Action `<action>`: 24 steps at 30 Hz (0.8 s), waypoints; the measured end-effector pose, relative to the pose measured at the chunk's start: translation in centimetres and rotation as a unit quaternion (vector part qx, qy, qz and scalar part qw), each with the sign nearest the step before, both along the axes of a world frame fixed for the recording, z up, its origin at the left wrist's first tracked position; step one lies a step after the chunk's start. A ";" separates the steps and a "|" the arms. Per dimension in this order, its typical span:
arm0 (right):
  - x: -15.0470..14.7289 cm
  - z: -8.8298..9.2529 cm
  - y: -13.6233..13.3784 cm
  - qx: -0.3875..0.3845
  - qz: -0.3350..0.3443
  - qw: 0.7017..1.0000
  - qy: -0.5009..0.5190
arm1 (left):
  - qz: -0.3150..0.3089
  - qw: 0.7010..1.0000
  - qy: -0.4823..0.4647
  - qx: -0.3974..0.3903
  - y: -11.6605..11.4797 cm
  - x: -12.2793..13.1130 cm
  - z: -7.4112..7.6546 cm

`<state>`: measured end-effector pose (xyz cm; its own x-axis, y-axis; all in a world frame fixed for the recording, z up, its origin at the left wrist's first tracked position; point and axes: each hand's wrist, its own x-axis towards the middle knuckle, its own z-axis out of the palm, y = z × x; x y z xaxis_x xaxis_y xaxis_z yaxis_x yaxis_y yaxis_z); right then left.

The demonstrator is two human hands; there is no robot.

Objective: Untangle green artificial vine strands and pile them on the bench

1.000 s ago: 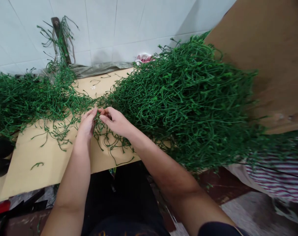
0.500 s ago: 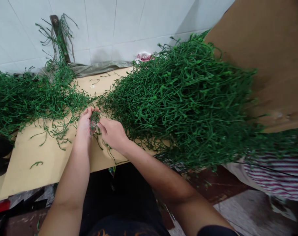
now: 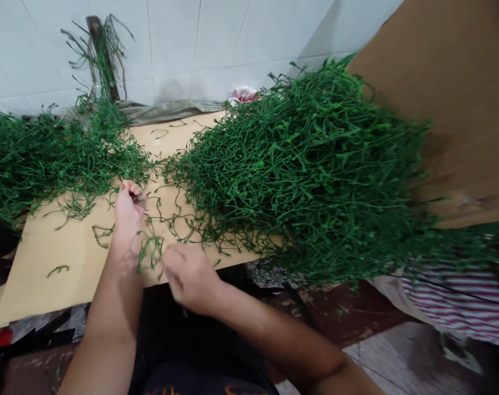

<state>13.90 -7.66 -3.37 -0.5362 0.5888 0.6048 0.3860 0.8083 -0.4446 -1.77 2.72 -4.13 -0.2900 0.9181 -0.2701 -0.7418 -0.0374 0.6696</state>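
Two bare hands are showing over the table [image 3: 74, 269], both near its front half. Right hand [image 3: 190, 277] is closing its grip on a small bunch [image 3: 151, 251] of green stems; fingers are curling into a loose fist, and the bunch is sticking out on the left, hanging just beside the left wrist, over the table's front part. Left hand [image 3: 130, 200] is resting farther back, close to the front edge of the left pile [image 3: 39, 159], fingers bending inward over the palm; view is poor there, so can't really tell if that grip is pinching a stem or just curling.

Big pile [image 3: 307, 164] of the same green stems is filling the right side, spilling loose strands [image 3: 175, 219] toward the middle, between the hands and the pile. One short piece [image 3: 58, 269] is lying alone on the table's left front. Dark post [image 3: 101, 57] is standing by the tiled wall [image 3: 171, 44], stems hanging around it. Gray cloth [image 3: 175, 111] is running along the back edge, pink-and-white cloth [image 3: 244, 95] sitting just right of it. Brown board [image 3: 447, 109] is leaning behind the big pile on the right; striped cloth [image 3: 451, 299] is showing below.
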 end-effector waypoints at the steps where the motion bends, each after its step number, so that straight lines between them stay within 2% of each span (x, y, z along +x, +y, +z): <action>1: 0.3 0.1 0.6 -0.060 -0.018 0.998 0.016 | -0.015 1.000 -0.010 0.007 -0.1 0.0 0.1; 3: 1.2 0.5 2.5 -0.190 -0.055 0.979 0.055 | -0.070 0.997 -0.007 0.013 -0.4 0.6 0.4; 5: 2.0 1.2 4.5 -0.247 -0.073 0.961 0.099 | -0.152 0.988 0.027 0.005 -0.5 1.6 0.7; 8: 2.6 2.0 6.4 -0.223 -0.102 0.963 0.108 | -0.241 0.967 0.078 0.028 -0.8 2.4 0.9; 10: 2.5 2.0 7.0 -0.196 -0.129 0.969 0.077 | -0.259 0.957 0.114 0.069 -0.9 2.5 0.8; 13: 2.1 1.5 7.4 -0.177 -0.157 0.971 0.024 | -0.235 0.951 0.179 0.096 -1.0 2.5 0.6; 16: 1.8 0.9 7.7 -0.170 -0.166 0.971 -0.005 | -0.173 0.959 0.214 0.072 -0.7 2.8 0.5; 19: 2.0 0.8 7.9 -0.181 -0.169 0.969 -0.004 | -0.112 0.973 0.196 0.040 -0.4 3.1 0.6; 24: 2.4 1.4 7.6 -0.203 -0.147 0.968 0.003 | -0.072 0.986 0.151 0.012 -0.1 3.2 0.7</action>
